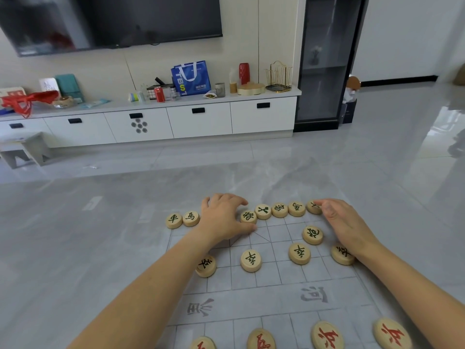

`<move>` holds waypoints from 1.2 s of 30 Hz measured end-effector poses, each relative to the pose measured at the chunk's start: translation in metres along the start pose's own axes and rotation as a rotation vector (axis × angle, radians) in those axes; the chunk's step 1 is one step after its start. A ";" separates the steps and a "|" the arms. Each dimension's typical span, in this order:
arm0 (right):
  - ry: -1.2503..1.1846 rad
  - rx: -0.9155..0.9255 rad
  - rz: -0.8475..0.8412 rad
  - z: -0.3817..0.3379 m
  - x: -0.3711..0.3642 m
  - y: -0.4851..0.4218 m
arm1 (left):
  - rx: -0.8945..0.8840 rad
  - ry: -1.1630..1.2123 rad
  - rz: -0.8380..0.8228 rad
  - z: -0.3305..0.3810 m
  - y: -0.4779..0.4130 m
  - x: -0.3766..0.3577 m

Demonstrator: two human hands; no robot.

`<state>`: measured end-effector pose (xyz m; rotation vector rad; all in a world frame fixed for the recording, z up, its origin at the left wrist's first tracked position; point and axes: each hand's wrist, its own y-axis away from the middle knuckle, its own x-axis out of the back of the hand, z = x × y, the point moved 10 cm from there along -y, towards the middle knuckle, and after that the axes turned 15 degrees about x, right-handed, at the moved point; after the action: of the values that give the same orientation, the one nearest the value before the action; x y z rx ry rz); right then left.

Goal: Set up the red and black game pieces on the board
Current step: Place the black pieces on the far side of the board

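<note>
Board is laid flat on grey floor, w/ black pieces lined along its far side & red pieces seen at the near edge, partly cropped. L hand is placed palm-down over the far row, fingers arched, tips pointed down. Two black pieces lie just beside it on the left, and its thumb is set just beside a far-row piece on the right. Whether anything is gripped under the palm cannot be told. R hand is held edge-on at the far right corner, fingers straight & together, tips touching the end piece of that row. A nearer row of black pieces is spaced between the forearms. Its outer two are partly hidden by L forearm & R wrist.
</note>
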<state>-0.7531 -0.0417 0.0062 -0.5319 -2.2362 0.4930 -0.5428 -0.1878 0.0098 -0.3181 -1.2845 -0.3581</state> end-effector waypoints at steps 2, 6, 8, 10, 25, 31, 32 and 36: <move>-0.006 0.008 0.004 -0.002 0.000 0.000 | 0.006 0.005 0.014 0.000 0.000 0.001; -0.004 0.017 0.005 -0.002 0.000 -0.001 | 0.050 0.012 0.061 -0.005 -0.004 0.003; -0.004 0.018 0.004 -0.002 0.000 -0.001 | 0.061 0.005 0.070 -0.005 -0.006 0.003; -0.003 0.021 0.004 -0.002 0.000 -0.001 | 0.069 0.009 0.073 -0.005 -0.007 0.003; -0.015 0.046 0.003 -0.006 0.000 -0.002 | 0.117 0.032 0.056 -0.009 -0.005 0.002; -0.011 0.038 0.002 -0.001 0.000 0.000 | 0.079 0.027 0.022 0.005 -0.005 -0.001; -0.013 0.032 0.003 0.000 -0.001 0.000 | 0.067 0.036 0.013 0.010 -0.004 -0.002; -0.013 0.006 0.004 0.003 -0.001 0.001 | 0.033 0.038 0.007 0.029 -0.003 -0.005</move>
<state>-0.7551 -0.0417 0.0032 -0.5317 -2.2456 0.5064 -0.5705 -0.1773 0.0124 -0.2870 -1.2507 -0.3354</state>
